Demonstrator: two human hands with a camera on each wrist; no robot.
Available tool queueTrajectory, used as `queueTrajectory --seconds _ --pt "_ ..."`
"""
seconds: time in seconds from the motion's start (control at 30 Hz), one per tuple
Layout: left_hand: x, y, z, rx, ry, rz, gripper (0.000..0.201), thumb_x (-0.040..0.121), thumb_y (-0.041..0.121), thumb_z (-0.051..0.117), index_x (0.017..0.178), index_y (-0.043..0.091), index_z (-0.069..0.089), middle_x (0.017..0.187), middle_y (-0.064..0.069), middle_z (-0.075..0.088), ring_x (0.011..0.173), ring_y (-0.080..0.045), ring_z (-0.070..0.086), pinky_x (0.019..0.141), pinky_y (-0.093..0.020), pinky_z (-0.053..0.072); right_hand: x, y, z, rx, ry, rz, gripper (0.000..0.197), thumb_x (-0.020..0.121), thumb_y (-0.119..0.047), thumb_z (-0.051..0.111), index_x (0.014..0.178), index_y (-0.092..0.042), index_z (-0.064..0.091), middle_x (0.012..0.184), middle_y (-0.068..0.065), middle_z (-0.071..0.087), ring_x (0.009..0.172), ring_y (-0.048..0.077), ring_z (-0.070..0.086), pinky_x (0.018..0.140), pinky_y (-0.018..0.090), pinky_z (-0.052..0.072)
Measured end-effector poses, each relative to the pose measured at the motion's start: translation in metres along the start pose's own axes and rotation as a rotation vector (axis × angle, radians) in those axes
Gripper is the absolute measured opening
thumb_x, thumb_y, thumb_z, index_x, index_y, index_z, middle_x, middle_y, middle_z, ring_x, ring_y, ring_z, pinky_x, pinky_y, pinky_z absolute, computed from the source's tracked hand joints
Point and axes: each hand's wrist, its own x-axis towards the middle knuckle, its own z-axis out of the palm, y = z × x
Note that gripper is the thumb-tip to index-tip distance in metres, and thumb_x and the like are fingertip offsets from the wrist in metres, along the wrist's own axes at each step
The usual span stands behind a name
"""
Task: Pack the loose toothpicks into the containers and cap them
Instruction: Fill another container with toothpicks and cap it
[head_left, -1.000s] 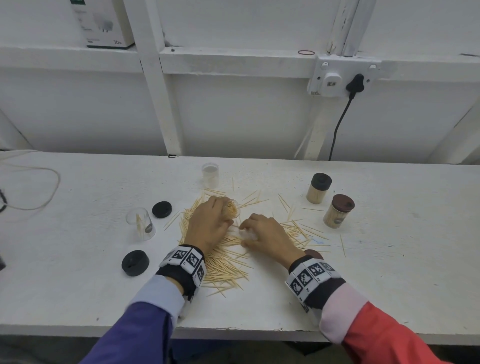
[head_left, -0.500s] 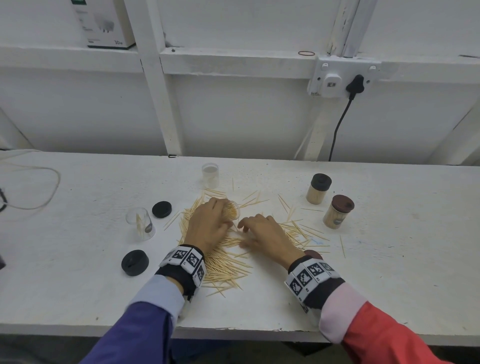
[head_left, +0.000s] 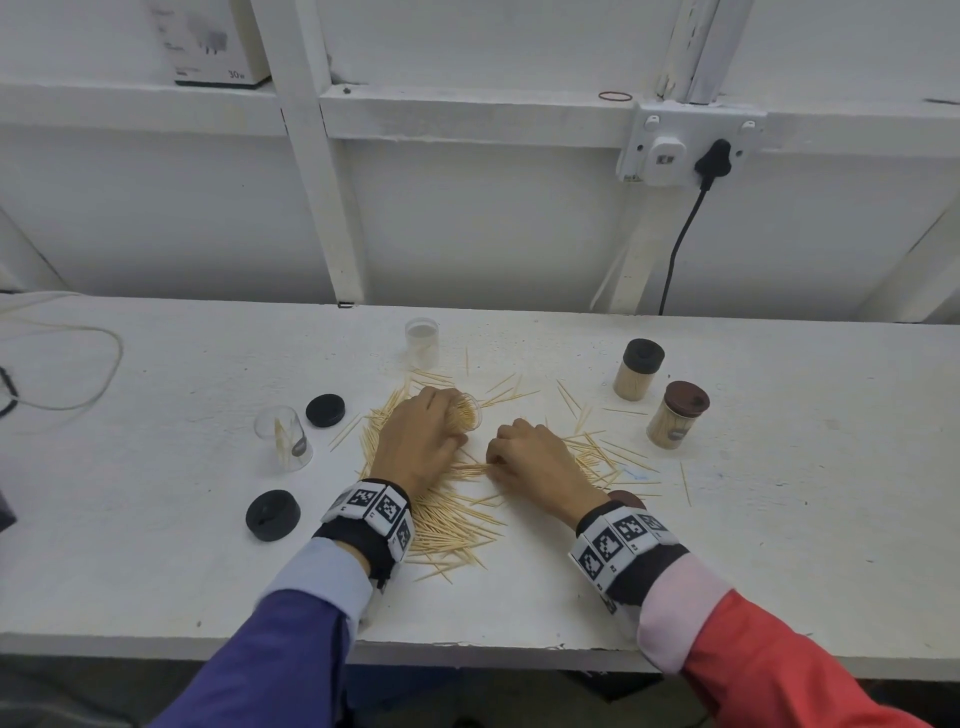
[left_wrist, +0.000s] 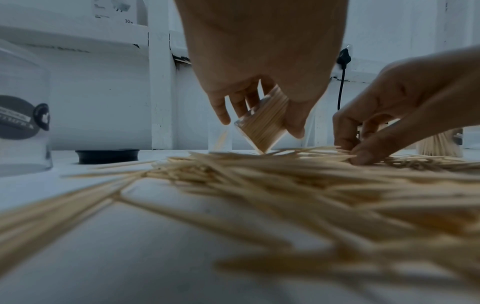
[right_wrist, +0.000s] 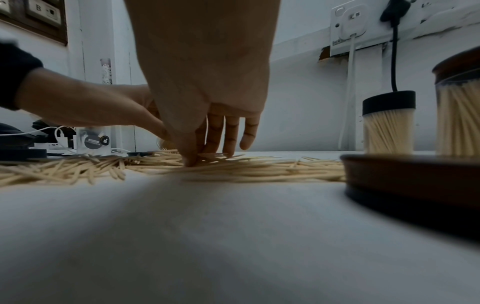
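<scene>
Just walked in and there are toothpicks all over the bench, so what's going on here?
A person is packing loose toothpicks into small clear containers. The left hand grips a tilted, nearly full container, its bottom corner on the pile, while the right hand pinches up more toothpicks. Two filled containers, one with a black cap and one with a brown cap, stand to the right. Two open containers and loose caps wait on the table.

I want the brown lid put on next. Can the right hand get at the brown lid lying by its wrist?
Probably yes. The brown lid lies bare on the table just beside the right hand, nothing covering it; the hand would only have to let go of the toothpicks.
</scene>
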Motion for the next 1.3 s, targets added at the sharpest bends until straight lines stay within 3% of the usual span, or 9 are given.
queueTrajectory --seconds 0.17,0.27,0.53,0.67,0.8,0.97,1.17,1.3 --pt "0.0006 0.0012 -0.0024 0.019 0.066 0.017 0.053 0.083 0.02 0.07 0.131 0.011 0.05 0.125 -0.007 0.057 0.109 -0.028 0.056 0.091 -0.037 0.043 -0.002 0.0003 -0.0042 0.043 0.072 0.027 0.017 0.097 -0.019 0.051 0.105 -0.015 0.065 0.103 0.0 0.062 0.1 0.02 0.051 0.069 0.027 0.024" --pt "0.0005 0.0019 -0.0041 0.046 0.141 -0.007 0.053 0.083 0.016 0.07 0.132 0.011 0.051 0.125 -0.007 0.057 0.109 -0.028 0.055 0.093 -0.039 0.042 -0.0025 -0.0008 -0.0082 0.075 0.122 0.106 0.018 0.098 -0.015 0.046 0.103 -0.016 0.063 0.096 0.001 0.066 0.09 0.022 0.056 0.072 0.029 0.028" --pt "-0.0018 -0.0022 -0.0027 0.126 0.214 -0.056 0.052 0.081 0.006 0.066 0.13 0.012 0.052 0.122 -0.007 0.058 0.111 -0.029 0.054 0.094 -0.044 0.04 -0.0019 0.0012 -0.0076 0.197 0.442 0.302 0.008 0.093 -0.011 0.058 0.088 -0.012 0.064 0.076 -0.001 0.067 0.072 0.023 0.058 0.067 0.032 0.033" --pt "-0.0018 -0.0031 -0.0015 0.135 0.172 -0.023 0.053 0.077 0.001 0.062 0.128 0.013 0.054 0.121 -0.005 0.058 0.111 -0.028 0.053 0.096 -0.044 0.038 -0.0026 0.0002 -0.0092 0.236 0.517 0.332 0.008 0.092 -0.012 0.06 0.086 -0.011 0.065 0.073 0.0 0.066 0.066 0.023 0.058 0.065 0.034 0.041" --pt "-0.0012 -0.0033 -0.0001 0.132 0.097 0.019 0.054 0.08 0.006 0.061 0.131 0.017 0.052 0.124 -0.002 0.056 0.115 -0.025 0.049 0.1 -0.04 0.034 -0.0026 -0.0001 -0.0081 0.216 0.507 0.308 0.006 0.088 -0.007 0.064 0.083 -0.011 0.065 0.072 -0.001 0.066 0.066 0.023 0.058 0.063 0.032 0.039" --pt "-0.0011 -0.0003 -0.0013 0.105 -0.001 0.115 0.053 0.08 0.01 0.063 0.132 0.017 0.053 0.122 -0.002 0.056 0.114 -0.025 0.048 0.092 -0.037 0.038 -0.0011 0.0001 -0.006 0.107 0.476 0.254 0.018 0.075 0.001 0.073 0.075 -0.015 0.064 0.064 -0.004 0.061 0.062 0.023 0.057 0.06 0.031 0.036" --pt "-0.0026 0.0006 0.0002 0.026 -0.108 0.225 0.055 0.081 0.023 0.068 0.134 0.018 0.052 0.121 -0.001 0.056 0.113 -0.022 0.049 0.081 -0.033 0.043 -0.0009 -0.0013 -0.0076 0.025 0.5 0.125 0.014 0.075 -0.013 0.081 0.075 -0.019 0.068 0.067 -0.004 0.061 0.064 0.021 0.056 0.057 0.032 0.04" --pt "-0.0016 0.0011 -0.0003 -0.015 -0.157 0.23 0.057 0.087 0.03 0.065 0.139 0.018 0.046 0.128 0.001 0.053 0.119 -0.019 0.044 0.088 -0.033 0.043 -0.0007 0.0014 -0.0046 0.146 0.526 0.11 0.006 0.078 -0.015 0.079 0.08 -0.015 0.073 0.07 0.0 0.059 0.063 0.022 0.056 0.049 0.032 0.044"
